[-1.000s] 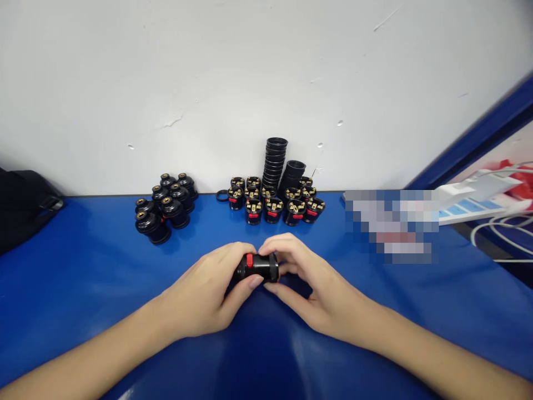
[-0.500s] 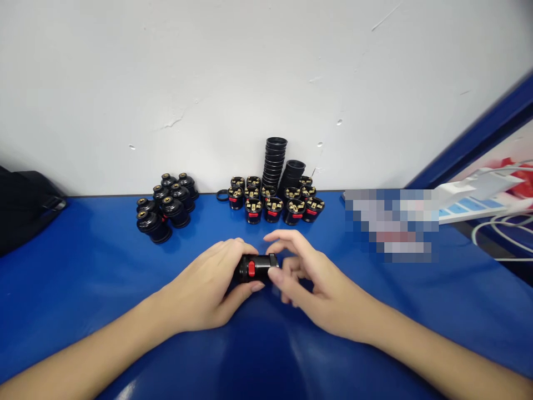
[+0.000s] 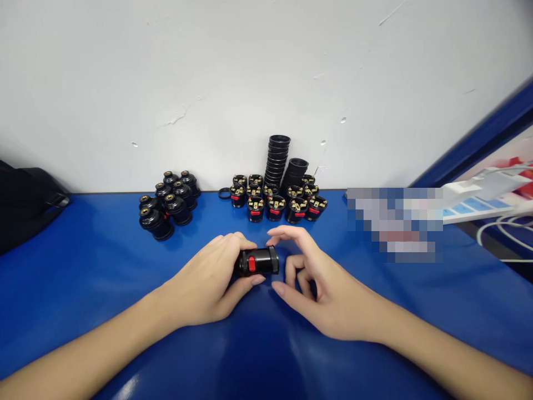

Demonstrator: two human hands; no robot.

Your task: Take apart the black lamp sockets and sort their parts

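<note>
A black lamp socket [image 3: 261, 261] with a red switch lies sideways in my left hand [image 3: 214, 280], whose thumb and fingers wrap round its left part. A ring sits near the socket's right end. My right hand [image 3: 318, 289] is just right of that end, fingers curved and apart, with nothing between thumb and fingers. Beyond the hands stand several open socket bodies [image 3: 276, 209] with brass contacts and red switches. The part of the held socket inside my left palm is hidden.
Several domed black sockets [image 3: 156, 225] stand at the back left. Stacked black rings [image 3: 277, 161] rise by the wall, with a loose ring [image 3: 224, 193] to their left. A black bag [image 3: 29, 205] lies far left; a white power strip [image 3: 470, 208] and cables are at right.
My right hand has drawn back a little to the right, its thumb now off the socket's end. My left hand keeps its hold on the socket.
</note>
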